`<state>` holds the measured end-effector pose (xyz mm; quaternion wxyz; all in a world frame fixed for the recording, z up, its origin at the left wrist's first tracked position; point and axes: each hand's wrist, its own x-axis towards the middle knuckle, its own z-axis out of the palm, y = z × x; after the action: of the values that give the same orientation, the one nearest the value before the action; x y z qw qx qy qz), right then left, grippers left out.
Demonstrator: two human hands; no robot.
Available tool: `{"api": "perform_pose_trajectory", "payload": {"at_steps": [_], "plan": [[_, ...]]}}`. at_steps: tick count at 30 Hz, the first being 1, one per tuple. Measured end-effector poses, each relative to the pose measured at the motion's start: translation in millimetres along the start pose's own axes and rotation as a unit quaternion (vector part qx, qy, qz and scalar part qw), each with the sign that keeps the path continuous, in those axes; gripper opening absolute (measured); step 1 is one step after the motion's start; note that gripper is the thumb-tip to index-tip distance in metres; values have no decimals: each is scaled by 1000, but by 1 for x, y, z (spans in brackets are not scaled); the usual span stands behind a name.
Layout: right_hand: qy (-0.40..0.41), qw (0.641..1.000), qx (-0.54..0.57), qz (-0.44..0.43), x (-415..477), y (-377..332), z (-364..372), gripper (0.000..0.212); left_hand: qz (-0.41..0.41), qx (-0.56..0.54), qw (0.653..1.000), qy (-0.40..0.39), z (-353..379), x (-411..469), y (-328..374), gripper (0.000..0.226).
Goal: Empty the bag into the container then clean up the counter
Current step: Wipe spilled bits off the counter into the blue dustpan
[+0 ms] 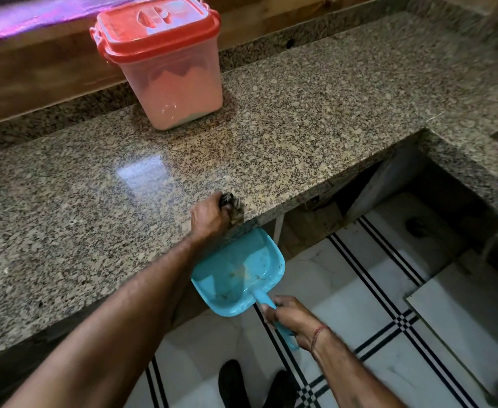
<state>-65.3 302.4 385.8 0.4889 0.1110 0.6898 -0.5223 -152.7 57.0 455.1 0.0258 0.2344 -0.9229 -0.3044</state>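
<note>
While the left hand (pixel 208 219) clutches a brush (pixel 232 205) on the counter (pixel 300 128), the right hand (pixel 289 315) grips the dustpan (pixel 236 272).

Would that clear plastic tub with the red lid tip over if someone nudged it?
Likely it slides, not tips: the clear plastic tub with the red lid sits flat on the glossy speckled granite counter. Pale contents seem to fill much of it, so probably weighty.

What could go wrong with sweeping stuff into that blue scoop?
The dustpan hangs below the counter edge, held by its handle in the right hand; sweepings could miss it and land on the floor. If it tips, what's inside may spill. The left hand, gripping a dark brush, might flick bits past it.
</note>
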Motion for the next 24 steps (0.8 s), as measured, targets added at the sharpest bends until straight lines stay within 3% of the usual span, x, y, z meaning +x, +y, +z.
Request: {"api": "perform_pose_trajectory", "payload": {"at_steps": [3,10,19,24], "plan": [[2,1000,3,4,0,6,-3,13,45,-19,998,-45,-2,22,-3,18],[24,1000,-18,0,-4,10,-13,21,197,102,972,-78,11,22,10,22],[17,1000,-24,-8,-8,-1,-1,20,76,79,982,-155,-8,19,-11,12],[11,999,-33,-4,-8,-1,8,17,58,27,994,-88,-13,-6,-23,13]]}}
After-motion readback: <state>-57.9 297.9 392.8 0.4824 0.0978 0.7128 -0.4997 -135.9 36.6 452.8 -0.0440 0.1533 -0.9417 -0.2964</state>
